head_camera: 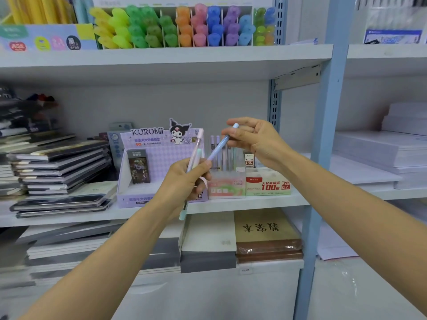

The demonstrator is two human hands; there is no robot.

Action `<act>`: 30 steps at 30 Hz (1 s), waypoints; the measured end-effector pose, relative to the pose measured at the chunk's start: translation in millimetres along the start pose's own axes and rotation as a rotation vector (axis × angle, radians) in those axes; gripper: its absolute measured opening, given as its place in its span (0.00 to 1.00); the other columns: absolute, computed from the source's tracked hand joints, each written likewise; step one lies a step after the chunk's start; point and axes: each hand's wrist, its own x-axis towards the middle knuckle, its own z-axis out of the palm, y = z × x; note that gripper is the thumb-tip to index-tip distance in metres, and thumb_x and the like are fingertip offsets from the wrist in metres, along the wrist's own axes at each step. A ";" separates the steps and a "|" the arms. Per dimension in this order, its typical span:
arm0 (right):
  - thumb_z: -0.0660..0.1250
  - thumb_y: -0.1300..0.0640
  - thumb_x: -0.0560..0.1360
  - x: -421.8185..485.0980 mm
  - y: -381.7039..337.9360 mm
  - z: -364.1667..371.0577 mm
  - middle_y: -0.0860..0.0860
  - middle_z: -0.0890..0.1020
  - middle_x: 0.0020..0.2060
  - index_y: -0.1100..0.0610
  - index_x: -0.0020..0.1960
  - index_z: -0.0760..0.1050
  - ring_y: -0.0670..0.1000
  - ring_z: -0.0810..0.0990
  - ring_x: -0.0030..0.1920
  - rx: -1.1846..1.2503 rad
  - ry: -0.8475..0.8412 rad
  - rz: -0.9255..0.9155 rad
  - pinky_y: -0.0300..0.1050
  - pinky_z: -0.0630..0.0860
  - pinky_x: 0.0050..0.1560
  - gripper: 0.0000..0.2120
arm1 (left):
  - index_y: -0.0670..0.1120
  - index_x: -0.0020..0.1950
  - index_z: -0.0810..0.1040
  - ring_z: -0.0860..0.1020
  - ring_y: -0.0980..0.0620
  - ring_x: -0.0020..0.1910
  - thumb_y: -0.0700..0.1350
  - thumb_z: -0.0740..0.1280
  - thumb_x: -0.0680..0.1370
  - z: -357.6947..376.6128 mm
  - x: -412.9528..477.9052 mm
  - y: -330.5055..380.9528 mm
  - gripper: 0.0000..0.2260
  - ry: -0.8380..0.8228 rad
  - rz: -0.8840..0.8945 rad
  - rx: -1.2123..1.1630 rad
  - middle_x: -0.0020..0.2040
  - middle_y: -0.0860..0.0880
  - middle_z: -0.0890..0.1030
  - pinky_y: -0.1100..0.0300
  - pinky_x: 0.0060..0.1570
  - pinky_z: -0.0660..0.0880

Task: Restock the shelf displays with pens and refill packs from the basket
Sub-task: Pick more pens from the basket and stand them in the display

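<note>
Left hand (181, 183) grips a bundle of pens (196, 150). Right hand (255, 143) pinches one blue pen (218, 146), its lower end at the bundle, in front of the shelf (265, 203). Step: apparently separating a single pen. The next move likely calls for standing it upright in the pen display (227, 187) just behind.

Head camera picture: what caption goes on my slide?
Right hand pinches a blue pen while left hand grips more pens before the Kuromi display.
</note>
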 end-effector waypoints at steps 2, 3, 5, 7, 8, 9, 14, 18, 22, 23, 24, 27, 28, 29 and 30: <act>0.69 0.67 0.74 4.0 -1.9 -1.0 0.58 0.86 0.45 0.66 0.59 0.74 0.55 0.85 0.47 -0.014 0.011 0.004 0.40 0.82 0.45 0.14 | 0.45 0.48 0.79 0.68 0.55 0.21 0.47 0.68 0.78 -4.1 0.8 1.5 0.06 0.018 -0.020 0.005 0.33 0.50 0.81 0.68 0.18 0.61; 0.69 0.66 0.74 6.8 -3.2 -2.6 0.57 0.86 0.44 0.65 0.58 0.75 0.55 0.85 0.47 -0.031 0.029 -0.003 0.41 0.82 0.45 0.13 | 0.45 0.49 0.79 0.68 0.55 0.21 0.47 0.68 0.78 -6.0 1.4 1.7 0.06 0.031 -0.038 0.011 0.34 0.50 0.81 0.68 0.18 0.61; 0.70 0.66 0.74 14.8 -6.1 -9.3 0.57 0.85 0.43 0.63 0.55 0.76 0.55 0.85 0.47 -0.086 0.114 -0.043 0.41 0.82 0.46 0.10 | 0.44 0.49 0.77 0.69 0.55 0.21 0.47 0.68 0.78 -10.5 3.4 0.9 0.07 0.074 -0.085 0.000 0.34 0.49 0.81 0.68 0.17 0.61; 0.70 0.66 0.74 24.3 -7.1 -19.9 0.57 0.84 0.43 0.63 0.54 0.76 0.55 0.85 0.47 -0.207 0.242 -0.094 0.41 0.82 0.47 0.09 | 0.43 0.48 0.75 0.69 0.55 0.21 0.46 0.68 0.78 -15.3 5.7 -0.2 0.06 0.110 -0.124 -0.038 0.36 0.48 0.80 0.67 0.17 0.61; 0.70 0.65 0.74 28.5 -5.9 -25.3 0.58 0.84 0.43 0.62 0.53 0.76 0.55 0.85 0.47 -0.279 0.293 -0.106 0.42 0.82 0.47 0.08 | 0.43 0.48 0.75 0.69 0.55 0.22 0.44 0.68 0.78 -17.4 6.8 -0.8 0.06 0.114 -0.135 -0.060 0.36 0.47 0.79 0.67 0.17 0.60; 0.70 0.65 0.74 32.2 -3.5 -29.8 0.58 0.84 0.42 0.62 0.53 0.76 0.55 0.85 0.46 -0.349 0.325 -0.111 0.42 0.82 0.46 0.08 | 0.42 0.47 0.74 0.69 0.54 0.22 0.43 0.67 0.78 -19.1 7.9 -1.7 0.05 0.110 -0.140 -0.077 0.36 0.47 0.79 0.66 0.17 0.60; 0.71 0.65 0.73 46.5 16.6 -32.8 0.56 0.83 0.39 0.61 0.50 0.77 0.50 0.85 0.40 -0.617 0.354 -0.101 0.38 0.82 0.41 0.07 | 0.44 0.48 0.79 0.68 0.56 0.24 0.40 0.62 0.81 -20.0 13.3 -7.3 0.07 0.062 -0.067 0.033 0.31 0.51 0.74 0.67 0.20 0.62; 0.71 0.65 0.74 52.0 35.9 -28.5 0.56 0.83 0.40 0.63 0.53 0.78 0.49 0.84 0.39 -0.745 0.339 -0.103 0.37 0.82 0.41 0.08 | 0.46 0.57 0.77 0.63 0.58 0.23 0.39 0.59 0.82 -13.8 17.5 -10.7 0.08 0.000 0.009 0.108 0.27 0.55 0.66 0.67 0.22 0.62; 0.71 0.64 0.74 52.6 40.0 -30.2 0.56 0.84 0.39 0.63 0.51 0.78 0.49 0.84 0.39 -0.810 0.306 -0.113 0.40 0.82 0.43 0.06 | 0.45 0.58 0.78 0.61 0.60 0.21 0.39 0.62 0.81 -9.4 22.5 -11.2 0.08 -0.044 0.036 0.248 0.26 0.56 0.64 0.69 0.22 0.62; 0.71 0.64 0.74 52.7 38.2 -31.8 0.56 0.84 0.38 0.62 0.49 0.79 0.48 0.84 0.38 -0.818 0.287 -0.115 0.38 0.81 0.42 0.05 | 0.45 0.57 0.79 0.62 0.60 0.21 0.39 0.63 0.80 -8.9 23.3 -11.3 0.08 -0.042 0.047 0.291 0.26 0.55 0.65 0.69 0.22 0.63; 0.72 0.64 0.74 52.4 36.0 -33.5 0.56 0.84 0.37 0.62 0.48 0.78 0.48 0.84 0.38 -0.822 0.261 -0.114 0.37 0.81 0.41 0.04 | 0.44 0.55 0.79 0.63 0.60 0.21 0.39 0.64 0.80 -8.7 23.7 -11.5 0.07 -0.036 0.063 0.331 0.25 0.56 0.65 0.69 0.23 0.64; 0.72 0.63 0.73 48.6 31.5 -38.1 0.53 0.84 0.33 0.61 0.47 0.78 0.49 0.85 0.37 -0.822 0.183 -0.102 0.40 0.82 0.42 0.04 | 0.44 0.48 0.80 0.66 0.60 0.21 0.39 0.67 0.78 -6.0 22.3 -11.1 0.03 -0.035 0.124 0.380 0.22 0.59 0.69 0.70 0.24 0.65; 0.72 0.64 0.73 47.1 30.5 -38.6 0.52 0.84 0.33 0.61 0.47 0.78 0.48 0.85 0.37 -0.822 0.173 -0.112 0.40 0.82 0.42 0.04 | 0.44 0.46 0.79 0.66 0.61 0.21 0.39 0.67 0.78 -4.7 21.4 -10.8 0.02 -0.036 0.139 0.382 0.22 0.60 0.70 0.70 0.24 0.65; 0.72 0.64 0.73 45.9 29.7 -39.1 0.53 0.84 0.34 0.61 0.47 0.78 0.47 0.85 0.36 -0.814 0.181 -0.130 0.39 0.82 0.41 0.04 | 0.44 0.44 0.79 0.67 0.61 0.21 0.39 0.68 0.78 -3.4 20.7 -10.4 0.03 -0.038 0.147 0.382 0.22 0.60 0.70 0.70 0.24 0.66; 0.72 0.64 0.73 45.3 28.5 -39.8 0.54 0.84 0.35 0.61 0.47 0.78 0.47 0.85 0.36 -0.796 0.206 -0.150 0.37 0.82 0.40 0.05 | 0.44 0.44 0.79 0.68 0.61 0.21 0.39 0.68 0.77 -2.3 19.9 -10.2 0.03 -0.041 0.147 0.377 0.23 0.60 0.71 0.70 0.25 0.66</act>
